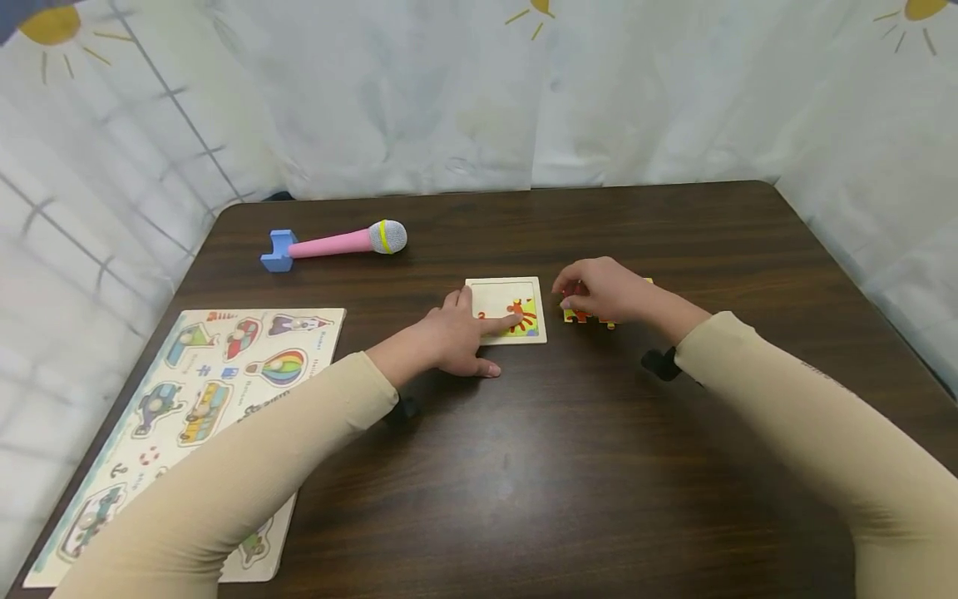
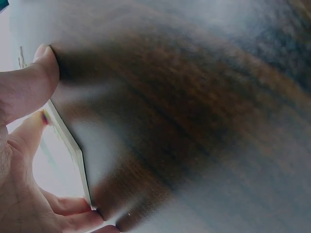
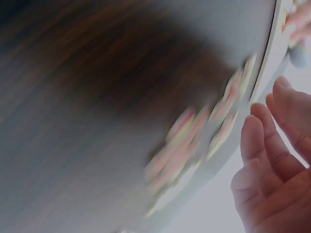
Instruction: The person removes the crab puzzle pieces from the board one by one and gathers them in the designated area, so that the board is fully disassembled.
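In the head view my left hand rests at the left edge of a small wooden puzzle tray. Its straight index finger touches the red, yellow and green jigsaw pieces in the tray's lower right part. The left wrist view shows the thumb apart from the tray edge and other fingertips against it. My right hand hovers with loosely bent fingers over several loose jigsaw pieces right of the tray, partly hiding them. The right wrist view shows these pieces blurred, and nothing visible between the fingers.
A pink toy microphone lies at the back left, its end against a light blue stand. A large wooden vehicle puzzle board covers the table's left side, partly under my left sleeve. White curtains hang behind the table.
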A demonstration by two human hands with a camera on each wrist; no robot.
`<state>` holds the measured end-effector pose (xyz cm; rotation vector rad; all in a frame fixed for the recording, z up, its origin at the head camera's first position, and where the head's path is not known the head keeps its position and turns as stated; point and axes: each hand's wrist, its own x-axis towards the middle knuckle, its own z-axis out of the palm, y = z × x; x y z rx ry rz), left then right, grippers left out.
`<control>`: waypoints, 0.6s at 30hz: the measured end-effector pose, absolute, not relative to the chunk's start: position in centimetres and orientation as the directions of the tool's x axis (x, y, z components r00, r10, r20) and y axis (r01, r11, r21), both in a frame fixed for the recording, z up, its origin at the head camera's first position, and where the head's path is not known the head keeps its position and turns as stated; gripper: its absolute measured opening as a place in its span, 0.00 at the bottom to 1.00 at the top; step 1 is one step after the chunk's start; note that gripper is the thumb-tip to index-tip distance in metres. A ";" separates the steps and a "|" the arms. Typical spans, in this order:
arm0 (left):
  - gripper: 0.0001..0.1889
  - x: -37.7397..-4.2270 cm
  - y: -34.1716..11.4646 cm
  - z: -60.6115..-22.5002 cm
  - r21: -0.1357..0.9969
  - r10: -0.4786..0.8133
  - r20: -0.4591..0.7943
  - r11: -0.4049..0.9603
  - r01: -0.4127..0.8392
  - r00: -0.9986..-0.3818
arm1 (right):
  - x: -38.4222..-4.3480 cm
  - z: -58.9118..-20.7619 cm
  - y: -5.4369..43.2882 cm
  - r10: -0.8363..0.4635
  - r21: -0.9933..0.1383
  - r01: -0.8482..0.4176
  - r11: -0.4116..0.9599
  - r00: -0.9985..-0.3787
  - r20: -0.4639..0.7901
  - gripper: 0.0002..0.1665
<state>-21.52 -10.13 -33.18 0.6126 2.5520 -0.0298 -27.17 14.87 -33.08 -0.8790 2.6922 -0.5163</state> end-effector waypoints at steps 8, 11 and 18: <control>0.43 -21.5 -10.2 -33.2 0.085 0.436 -0.481 0.887 0.454 -0.761 | -27.3 -33.9 10.5 -0.715 -0.356 -0.645 0.676 -0.691 -0.104 0.15; 0.42 -21.4 -10.2 -33.2 0.084 0.445 -0.471 0.882 0.464 -0.761 | -27.3 -34.0 10.1 -0.714 -0.349 -0.646 0.679 -0.693 -0.105 0.15; 0.41 -21.5 -10.5 -33.1 0.103 0.459 -0.477 0.876 0.471 -0.750 | -27.3 -33.8 9.9 -0.699 -0.355 -0.628 0.692 -0.705 -0.117 0.16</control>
